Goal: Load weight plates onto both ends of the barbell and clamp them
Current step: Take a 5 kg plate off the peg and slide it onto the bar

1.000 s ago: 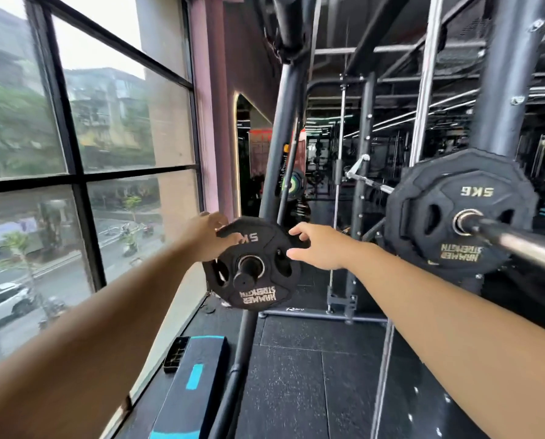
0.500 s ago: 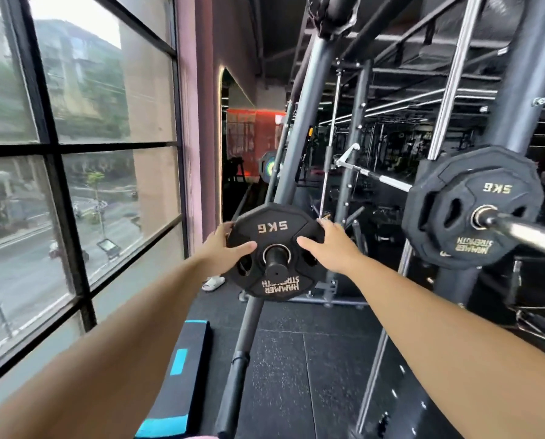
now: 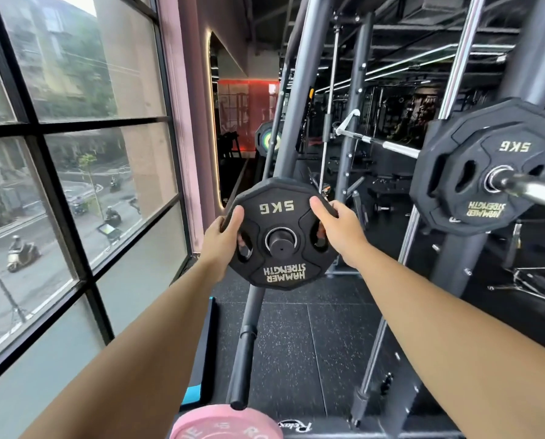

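A black 5 kg weight plate (image 3: pixel 280 213) hangs on a storage peg (image 3: pixel 280 243) of the dark rack upright. My left hand (image 3: pixel 222 240) grips its left rim, fingers through the left grip hole. My right hand (image 3: pixel 336 229) grips its right rim, fingers through the right hole. At the right, the chrome barbell sleeve (image 3: pixel 531 191) carries another black 5 kg plate (image 3: pixel 483 166), with a larger black plate behind it. No clamp shows on that sleeve.
A large window (image 3: pixel 58 185) runs along the left wall. Slanted rack uprights (image 3: pixel 249 337) and chrome guide rods (image 3: pixel 455 58) stand around the plate. A pink plate (image 3: pixel 223 423) lies at the bottom edge beside a black and blue bench pad. Rubber floor tiles lie below.
I have come closer to the rack, so the plate looks larger. Both hands have gone from touching the rim to gripping it through the holes. The plate still sits on its peg.
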